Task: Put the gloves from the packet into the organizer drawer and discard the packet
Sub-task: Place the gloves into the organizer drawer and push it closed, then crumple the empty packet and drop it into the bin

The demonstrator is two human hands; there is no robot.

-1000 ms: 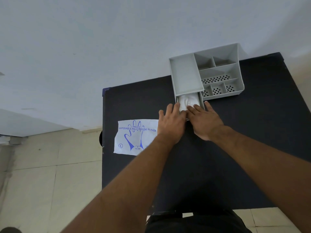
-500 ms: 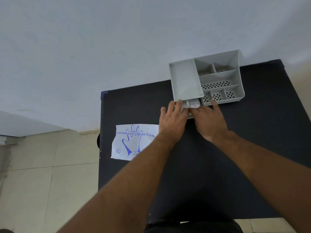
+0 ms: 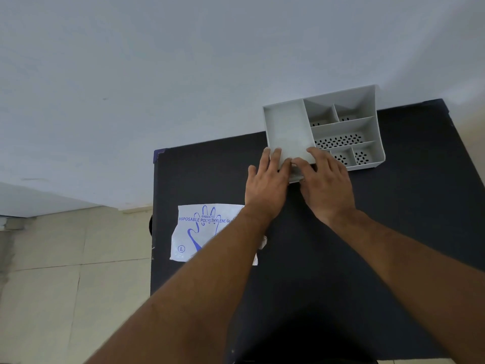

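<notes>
Grey organizer [image 3: 286, 130], drawer [image 3: 296, 174] nearly shut; both hands flat, fingers spread, against its front.

A plain, bare room, hard to call home or office: a dark table [image 3: 367, 245] pushed against a blank pale wall [image 3: 183, 74], beige floor tiles [image 3: 65, 285] at lower left, a grey desk organizer [image 3: 341, 127] at upper right.

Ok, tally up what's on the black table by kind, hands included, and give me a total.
Grey organizer: 1
Glove packet: 1
Hands, left hand and right hand, both pressed flat against the organizer's drawer front: 2
Total: 4
No gloves are visible now.
</notes>
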